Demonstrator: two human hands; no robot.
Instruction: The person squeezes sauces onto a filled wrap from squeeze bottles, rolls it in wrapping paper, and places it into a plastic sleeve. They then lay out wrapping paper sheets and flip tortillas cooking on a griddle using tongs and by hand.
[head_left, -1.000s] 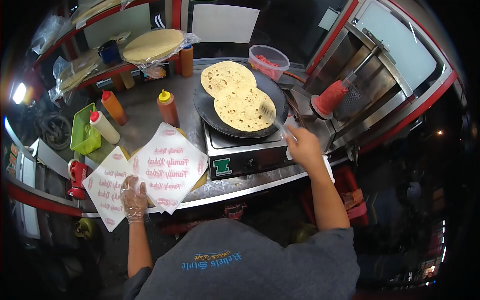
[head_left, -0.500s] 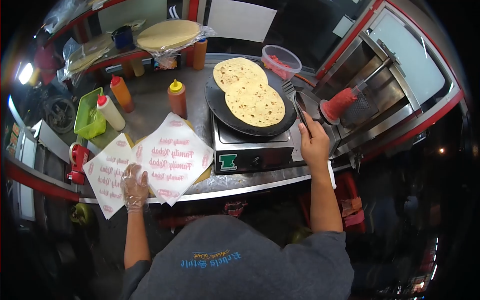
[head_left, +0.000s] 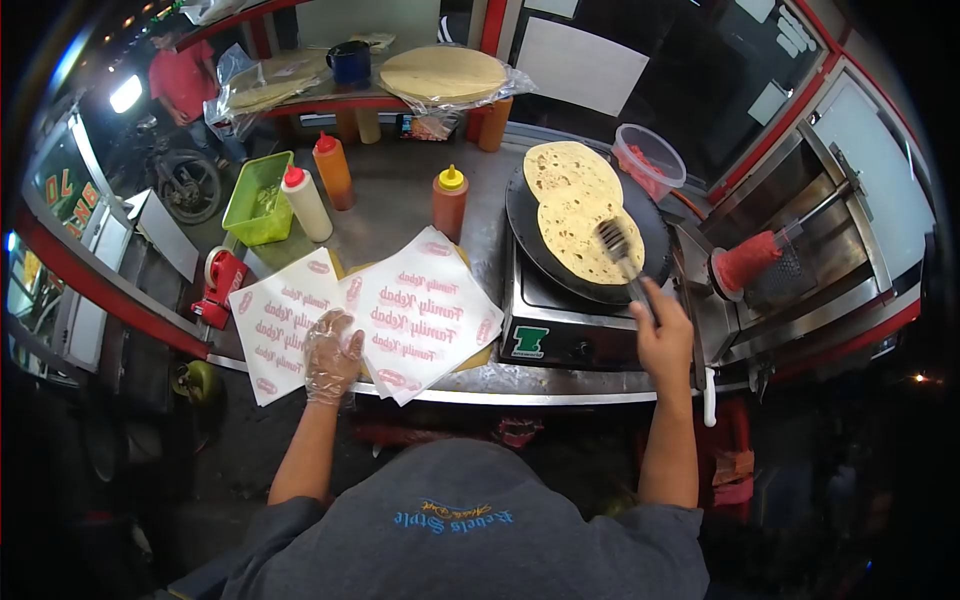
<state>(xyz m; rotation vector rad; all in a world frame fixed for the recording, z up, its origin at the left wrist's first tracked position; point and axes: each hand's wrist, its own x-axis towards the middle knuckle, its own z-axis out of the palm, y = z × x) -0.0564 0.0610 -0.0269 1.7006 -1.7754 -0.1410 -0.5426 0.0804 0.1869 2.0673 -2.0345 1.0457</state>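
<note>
My right hand (head_left: pixel 665 335) is closed around the handle of a slotted spatula (head_left: pixel 614 242). The spatula's head is over the front flatbread (head_left: pixel 572 240), seemingly touching it. A second flatbread (head_left: pixel 570 168) lies behind and partly overlaps it, both on a round black griddle (head_left: pixel 655 240) atop a metal stove (head_left: pixel 625 347). My left hand (head_left: pixel 333 355), in a clear plastic glove, lies with fingers apart at the front edges of two printed paper wrappers. One wrapper (head_left: pixel 280 330) is on its left, the other wrapper (head_left: pixel 425 312) on its right.
Behind the papers stand a yellow-capped sauce bottle (head_left: pixel 449 205), a white bottle (head_left: pixel 308 207), an orange bottle (head_left: pixel 334 175) and a green basket (head_left: pixel 258 205). A tub of red pieces (head_left: pixel 648 165) sits behind the griddle. A meat spit (head_left: pixel 745 265) is at right. Stacked flatbreads (head_left: pixel 443 75) occupy the shelf.
My right hand has swung the spatula from beside the griddle's right edge onto the front flatbread. The view has turned left, so everything appears shifted right. My left hand stays at the wrappers.
</note>
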